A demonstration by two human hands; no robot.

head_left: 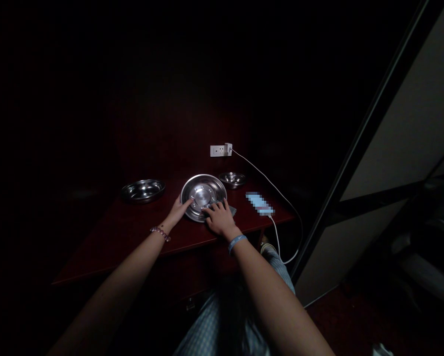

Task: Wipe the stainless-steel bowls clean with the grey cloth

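A round stainless steel bowl is tilted toward me above the dark red desk. My left hand grips its left rim, thumb on the inner side and the other fingers hidden behind. My right hand lies over the bowl's lower right part, fingers bent and somewhat spread, pressing what looks like a grey cloth against the bowl. Only bits of that cloth show around the fingers.
Another steel dish stands at the desk's left, and a smaller steel bowl at the back right. A phone lies on the right, its white cable running to a wall socket. A sliding door borders the right.
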